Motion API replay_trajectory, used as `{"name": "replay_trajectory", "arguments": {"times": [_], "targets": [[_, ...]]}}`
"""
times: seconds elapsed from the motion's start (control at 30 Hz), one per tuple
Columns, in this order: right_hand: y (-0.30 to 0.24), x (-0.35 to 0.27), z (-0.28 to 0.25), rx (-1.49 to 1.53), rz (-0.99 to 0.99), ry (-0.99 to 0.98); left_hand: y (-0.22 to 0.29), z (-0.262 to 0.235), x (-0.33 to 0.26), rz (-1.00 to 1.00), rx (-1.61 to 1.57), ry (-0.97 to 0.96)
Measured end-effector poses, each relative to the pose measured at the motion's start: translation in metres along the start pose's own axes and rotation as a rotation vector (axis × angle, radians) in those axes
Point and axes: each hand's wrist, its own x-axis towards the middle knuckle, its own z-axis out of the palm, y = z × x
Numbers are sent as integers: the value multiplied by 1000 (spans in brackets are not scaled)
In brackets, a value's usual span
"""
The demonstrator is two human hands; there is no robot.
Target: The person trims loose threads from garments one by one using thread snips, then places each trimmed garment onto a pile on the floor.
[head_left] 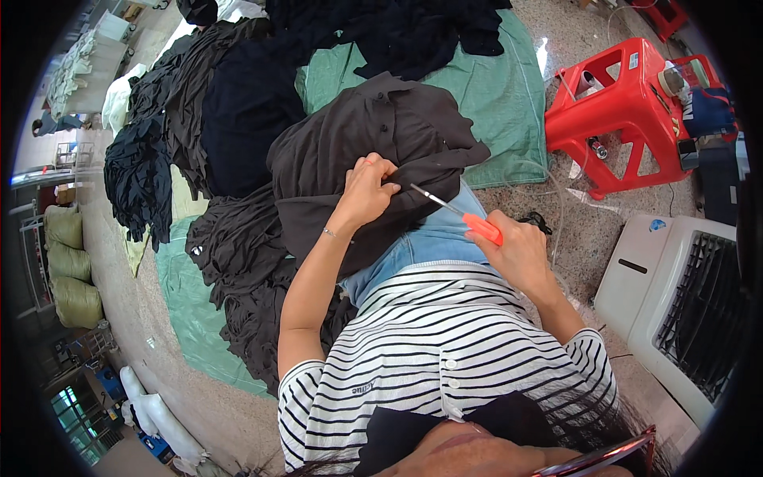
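Note:
A dark brown-grey garment (334,143) with buttons lies bunched across my lap, over light blue jeans. My left hand (368,189) is closed on the cloth, fingers pinched near its middle. In my right hand (517,248) is a tool with an orange handle (482,228) and a thin metal shaft. The shaft points up and left toward the garment, its dark tip a short way right of my left fingers. Whether the tip touches the cloth I cannot tell.
Heaps of dark garments (254,111) lie left and ahead on green sheeting (517,95). At the right stand a red plastic stool (636,119) with small items on it and a white air cooler (636,270). Clear tubing (561,230) runs along the floor. Stuffed sacks (75,298) sit far left.

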Motion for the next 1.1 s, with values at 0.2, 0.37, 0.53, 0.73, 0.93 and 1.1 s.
{"name": "replay_trajectory", "arguments": {"times": [0.2, 0.37, 0.53, 0.73, 0.93, 1.1], "targets": [[19, -8, -8, -21, 183, 108, 46, 3, 13, 155, 233, 22], [25, -17, -15, -38, 250, 91, 41, 37, 47, 148, 274, -54], [24, -28, -13, -12, 228, 78, 46, 29, 56, 16, -6, -129], [26, -21, -10, -40, 235, 57, 43, 28, 59, -36, -69, -106], [27, -15, -7, -31, 217, 110, 27, 36, 65, -42, -218, -83], [32, -3, -2, 93, 284, 232, 21, 28, 61, -105, -696, -272]]}}
